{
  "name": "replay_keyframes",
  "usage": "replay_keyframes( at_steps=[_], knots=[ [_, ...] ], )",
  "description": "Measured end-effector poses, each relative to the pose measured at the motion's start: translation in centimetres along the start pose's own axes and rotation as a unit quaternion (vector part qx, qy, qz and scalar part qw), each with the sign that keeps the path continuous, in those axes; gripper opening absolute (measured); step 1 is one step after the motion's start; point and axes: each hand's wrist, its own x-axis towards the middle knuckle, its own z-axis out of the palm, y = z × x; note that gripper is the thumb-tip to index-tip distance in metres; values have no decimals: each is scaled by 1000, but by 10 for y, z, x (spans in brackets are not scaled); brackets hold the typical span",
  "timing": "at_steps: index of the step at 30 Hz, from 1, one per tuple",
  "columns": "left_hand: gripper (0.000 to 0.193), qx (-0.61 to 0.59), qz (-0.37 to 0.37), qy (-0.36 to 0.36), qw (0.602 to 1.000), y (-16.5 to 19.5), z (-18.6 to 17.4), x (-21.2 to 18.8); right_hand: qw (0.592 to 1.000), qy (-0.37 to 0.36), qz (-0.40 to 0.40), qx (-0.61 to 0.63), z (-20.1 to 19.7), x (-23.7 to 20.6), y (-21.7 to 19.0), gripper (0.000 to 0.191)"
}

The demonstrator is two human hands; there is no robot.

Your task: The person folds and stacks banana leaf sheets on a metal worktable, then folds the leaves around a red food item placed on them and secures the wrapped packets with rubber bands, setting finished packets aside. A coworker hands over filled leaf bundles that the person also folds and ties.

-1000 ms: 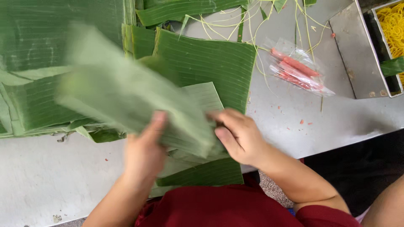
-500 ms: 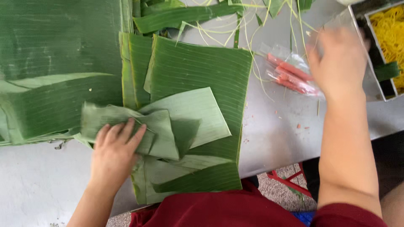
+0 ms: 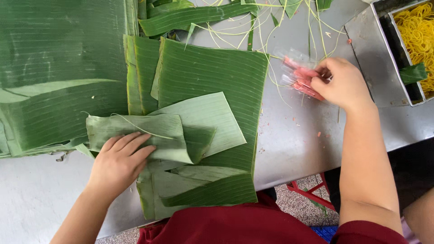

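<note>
Head view: the left hand [image 3: 118,163] lies flat, fingers spread, on a folded banana leaf piece [image 3: 144,133] at the near left. Far right, the right hand [image 3: 344,83] pinches a clear bag of pink sticks [image 3: 299,77] on the metal table [image 3: 294,140].

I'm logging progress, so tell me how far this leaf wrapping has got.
Done: banana leaf sheets lie cut and layered on the metal table. In hand: the left hand presses flat a folded pale leaf piece; the right hand grips a clear packet of pink sticks. Left: nothing is wrapped, and the yellow rubber bands sit untouched in their tray.
</note>
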Motion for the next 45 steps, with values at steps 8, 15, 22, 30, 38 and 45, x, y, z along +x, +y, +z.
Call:
replay_keyframes(
  at_steps=[8, 15, 22, 30, 38, 45],
  knots=[
    [32, 0, 38, -34, 999, -10, 0, -1, 935, -7, 90, 342, -2, 7, 26, 15],
    [24, -53, 32, 81, 995, 11, 19, 4, 837, 9, 176, 518, -6, 17, 27, 18],
    [40, -21, 140, 34, 989, 65, 32, 30, 927, 105, 62, 355, 20, -26, -87, 20],
    [29, 2, 98, 19, 995, 100, 30, 36, 915, -157, -332, 166, 98, -109, -198, 54],
    [47, 47, -27, 209, 976, 76, 38, 73, 962, -29, -272, 23, 102, -105, -189, 25],
    [38, -75, 45, 54, 995, 77, 44, 31, 949, -109, -286, 80, 103, -104, -178, 37]
  ],
)
